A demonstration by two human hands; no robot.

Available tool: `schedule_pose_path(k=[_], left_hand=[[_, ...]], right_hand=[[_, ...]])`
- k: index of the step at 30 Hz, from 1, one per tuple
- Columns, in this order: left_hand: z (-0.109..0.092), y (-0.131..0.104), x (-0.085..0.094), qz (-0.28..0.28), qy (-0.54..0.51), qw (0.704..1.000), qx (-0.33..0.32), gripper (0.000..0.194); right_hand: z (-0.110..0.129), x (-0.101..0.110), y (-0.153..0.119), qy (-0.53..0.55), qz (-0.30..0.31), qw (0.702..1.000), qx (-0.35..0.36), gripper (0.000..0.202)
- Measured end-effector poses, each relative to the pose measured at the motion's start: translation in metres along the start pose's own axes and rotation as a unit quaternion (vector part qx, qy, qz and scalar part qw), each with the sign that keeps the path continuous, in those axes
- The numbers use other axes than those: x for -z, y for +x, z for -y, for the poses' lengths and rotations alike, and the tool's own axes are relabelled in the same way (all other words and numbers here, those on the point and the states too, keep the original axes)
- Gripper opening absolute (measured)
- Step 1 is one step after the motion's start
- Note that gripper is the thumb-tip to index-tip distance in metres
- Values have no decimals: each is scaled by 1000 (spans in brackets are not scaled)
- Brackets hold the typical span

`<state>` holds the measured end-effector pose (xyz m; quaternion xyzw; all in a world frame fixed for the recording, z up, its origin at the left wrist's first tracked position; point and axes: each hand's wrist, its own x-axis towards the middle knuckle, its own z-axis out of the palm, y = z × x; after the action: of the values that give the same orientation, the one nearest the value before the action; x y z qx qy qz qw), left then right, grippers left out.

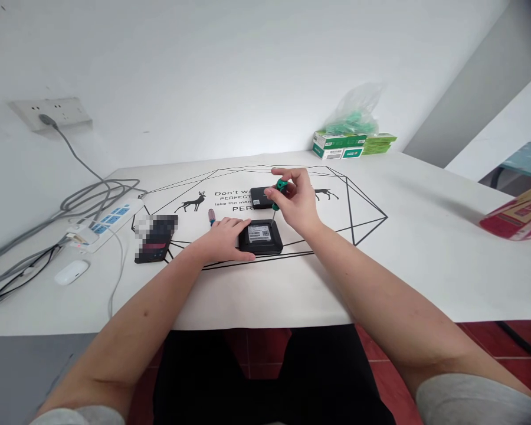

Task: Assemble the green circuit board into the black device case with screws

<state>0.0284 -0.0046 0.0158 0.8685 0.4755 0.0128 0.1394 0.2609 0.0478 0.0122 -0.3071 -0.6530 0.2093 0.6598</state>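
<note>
At black case (260,235), right hand (302,205) — fingers (292,173) bent

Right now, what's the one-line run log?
left hand: holds labelled black case | right hand: green-handled screwdriver, tip at case's far edge | behind: second black case

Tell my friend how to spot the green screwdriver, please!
Find the white table, then the nearer black box that the left hand holds. Above its far right corner, the right hand grips the screwdriver, tip pointing down. Its handle is bright green, while the tool beside the left hand has a pinkish handle.
</note>
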Motion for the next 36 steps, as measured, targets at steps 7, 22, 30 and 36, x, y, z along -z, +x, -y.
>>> schedule_pose_path(k=[7,22,30,36], left_hand=[[2,0,4,19,5,1000,4,113],[6,2,2,20,2,1000,-4,111],[3,0,5,22,-3,1000,-3,109],[3,0,5,25,-7,1000,-5,111]], right_hand=[[6,3,-3,-72,3,995,66,32],[0,10,2,-97,23,988,115,37],[-3,4,3,-56,16,997,56,24],[-4,-1,-3,19,63,998,-9,37]])
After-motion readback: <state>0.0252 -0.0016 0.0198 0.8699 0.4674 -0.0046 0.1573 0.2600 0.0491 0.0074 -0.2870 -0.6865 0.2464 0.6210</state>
